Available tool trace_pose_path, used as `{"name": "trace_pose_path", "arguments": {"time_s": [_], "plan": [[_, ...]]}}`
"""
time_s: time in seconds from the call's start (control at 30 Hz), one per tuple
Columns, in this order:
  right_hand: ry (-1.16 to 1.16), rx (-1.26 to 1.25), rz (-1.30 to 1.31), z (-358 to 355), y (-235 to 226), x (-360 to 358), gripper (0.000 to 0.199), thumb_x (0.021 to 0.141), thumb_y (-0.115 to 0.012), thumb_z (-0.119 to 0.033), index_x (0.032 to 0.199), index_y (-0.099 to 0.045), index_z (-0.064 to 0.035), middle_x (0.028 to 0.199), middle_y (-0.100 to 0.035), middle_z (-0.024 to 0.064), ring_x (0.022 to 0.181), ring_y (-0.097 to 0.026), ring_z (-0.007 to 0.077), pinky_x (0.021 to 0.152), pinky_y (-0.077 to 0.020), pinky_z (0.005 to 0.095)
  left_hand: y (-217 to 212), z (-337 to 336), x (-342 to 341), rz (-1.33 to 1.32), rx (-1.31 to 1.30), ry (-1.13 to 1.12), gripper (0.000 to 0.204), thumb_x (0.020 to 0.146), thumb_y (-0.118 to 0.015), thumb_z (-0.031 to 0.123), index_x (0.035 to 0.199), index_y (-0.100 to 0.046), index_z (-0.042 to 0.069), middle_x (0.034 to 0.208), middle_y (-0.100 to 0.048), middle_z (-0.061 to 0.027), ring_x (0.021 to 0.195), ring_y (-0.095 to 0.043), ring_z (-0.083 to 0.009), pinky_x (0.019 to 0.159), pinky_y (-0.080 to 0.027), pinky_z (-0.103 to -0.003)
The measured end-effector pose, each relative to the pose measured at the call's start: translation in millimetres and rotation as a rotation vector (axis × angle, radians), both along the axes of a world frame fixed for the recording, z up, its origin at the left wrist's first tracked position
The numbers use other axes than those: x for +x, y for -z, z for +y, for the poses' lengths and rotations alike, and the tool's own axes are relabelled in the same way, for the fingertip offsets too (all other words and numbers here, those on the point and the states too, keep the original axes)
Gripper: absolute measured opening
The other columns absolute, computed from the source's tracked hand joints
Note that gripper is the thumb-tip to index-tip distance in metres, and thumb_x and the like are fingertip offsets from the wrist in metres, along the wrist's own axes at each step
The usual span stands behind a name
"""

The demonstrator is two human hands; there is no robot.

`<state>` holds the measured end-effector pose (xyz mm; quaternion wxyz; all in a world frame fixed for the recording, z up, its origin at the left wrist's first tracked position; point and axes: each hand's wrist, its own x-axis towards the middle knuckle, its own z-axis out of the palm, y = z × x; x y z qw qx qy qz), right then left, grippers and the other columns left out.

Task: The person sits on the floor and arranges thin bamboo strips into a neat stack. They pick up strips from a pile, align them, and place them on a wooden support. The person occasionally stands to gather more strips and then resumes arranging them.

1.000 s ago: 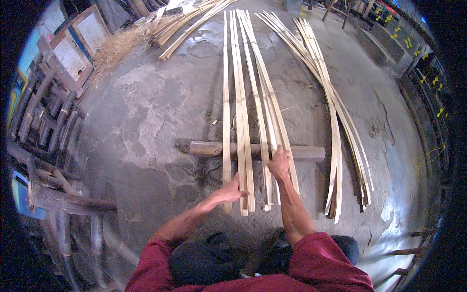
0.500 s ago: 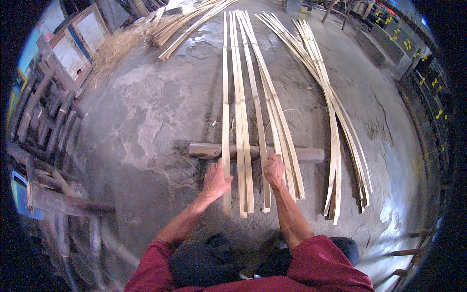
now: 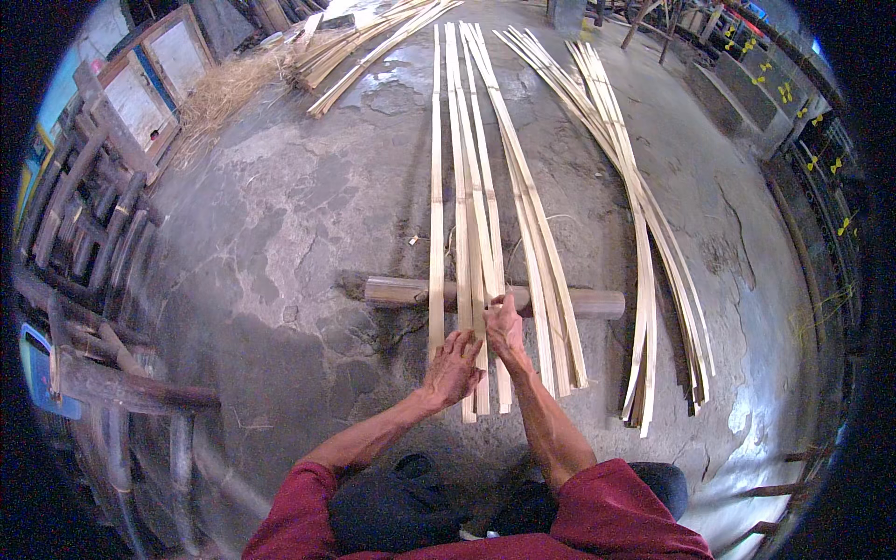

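Seated low on a concrete floor (image 3: 280,233), red sleeves (image 3: 616,509) and dark trousers at the bottom of the frame. Left hand (image 3: 453,369) spread flat, fingers loose, resting on the near ends of pale bamboo strips (image 3: 467,280); nothing gripped. Right hand (image 3: 504,327) just beside it, fingers curled down onto the neighbouring strips, pinching or pressing them, hard to tell which from above. Near ends of the strips reaching just past both hands toward the lap, roughly level with one another.

Directly beyond the hands, a short round log (image 3: 597,303) lying crosswise under the strips, lifting them off the floor. Middle group laid side by side and running straight away from the body; a single strip (image 3: 436,187) set slightly apart on the left, a tighter bunch fanning off to the right.

Judged from the layout: sorting and lining-up well under way, several strips already ordered across the log, the ones beneath the hands not yet settled. Further right, well apart, a second loose bundle (image 3: 644,243) of curved strips, seemingly untouched. At the far left, more bamboo (image 3: 373,47) piled beside straw (image 3: 224,93), a good deal of stock apparently left. Wooden frames (image 3: 140,93) stacked along the left edge.
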<state>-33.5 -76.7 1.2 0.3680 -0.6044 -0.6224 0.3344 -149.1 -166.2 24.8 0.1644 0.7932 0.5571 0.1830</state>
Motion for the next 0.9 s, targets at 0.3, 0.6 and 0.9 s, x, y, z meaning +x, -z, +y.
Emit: {"name": "trace_pose_path", "arguments": {"time_s": [0.3, 0.6, 0.9], "plan": [[0.075, 0.055, 0.043, 6, -25, -9, 0.045, 0.073, -0.057, -0.016, 0.114, -0.046, -0.0027, 0.071, -0.056, 0.0186, 0.062, -0.056, 0.0245, 0.058, -0.0431, 0.0359, 12, -4, 1, -0.139, -0.004, -0.041, 0.056, 0.068, -0.063, 0.018, 0.115, -0.038, 0.001, 0.122, -0.030, -0.0238, 0.117, -0.023, -0.0406, 0.097, -0.026, -0.044], [0.015, -0.204, 0.194, -2, 10, 6, 0.040, 0.072, -0.058, -0.009, 0.111, -0.048, -0.0030, 0.079, -0.060, 0.0148, 0.063, -0.058, 0.0199, 0.056, -0.0472, 0.0322, 1, -2, 2, 0.041, -0.146, 0.056, 0.075, 0.072, -0.060, 0.028, 0.130, -0.020, 0.003, 0.135, -0.019, -0.0160, 0.125, -0.014, -0.0349, 0.101, -0.018, -0.044], [-0.056, -0.122, 0.071, 0, 30, 8, 0.038, 0.071, -0.059, -0.006, 0.107, -0.046, -0.0005, 0.069, -0.055, 0.0097, 0.053, -0.055, 0.0146, 0.042, -0.0451, 0.0275, 5, 3, -4, 0.105, -0.136, 0.116, 0.077, 0.073, -0.059, 0.035, 0.131, -0.018, 0.003, 0.136, -0.017, -0.0143, 0.126, -0.014, -0.0333, 0.102, -0.016, -0.044]]}}
